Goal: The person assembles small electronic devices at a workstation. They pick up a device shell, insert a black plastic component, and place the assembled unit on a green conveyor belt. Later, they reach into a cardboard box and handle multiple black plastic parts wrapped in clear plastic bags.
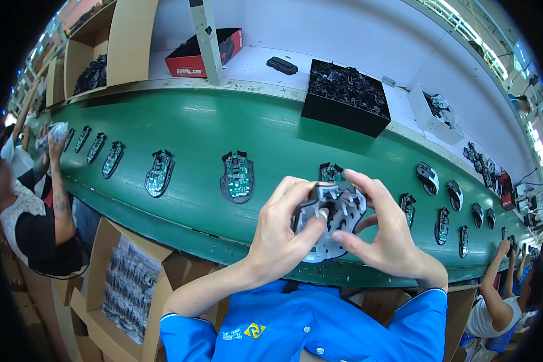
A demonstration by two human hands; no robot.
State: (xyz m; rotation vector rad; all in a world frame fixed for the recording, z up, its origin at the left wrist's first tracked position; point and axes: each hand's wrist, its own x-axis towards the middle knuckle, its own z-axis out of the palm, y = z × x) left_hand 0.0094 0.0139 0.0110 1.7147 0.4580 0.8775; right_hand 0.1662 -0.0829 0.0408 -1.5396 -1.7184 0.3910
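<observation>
In front of my chest, my left hand (pixel 282 232) and my right hand (pixel 390 234) grip a grey and black computer mouse shell (pixel 339 224) from both sides. Its hollow inside, with ribs and posts, faces me. My left thumb presses into the hollow, while my right thumb rests at the near rim. Just beyond the shell, a mouse base with a green circuit board (pixel 330 172) lies on the green belt (pixel 205 130), partly covered by my fingers. A similar mouse base (pixel 238 177) lies to the left.
More mouse bases (pixel 160 174) line the belt; mice with shells (pixel 428 178) lie at right. Along the back shelf stand a black box of small dark parts (pixel 344 123), a red box (pixel 187 66) and a white box (pixel 425 114). An open carton (pixel 93 320) sits below left. Other people work at both sides.
</observation>
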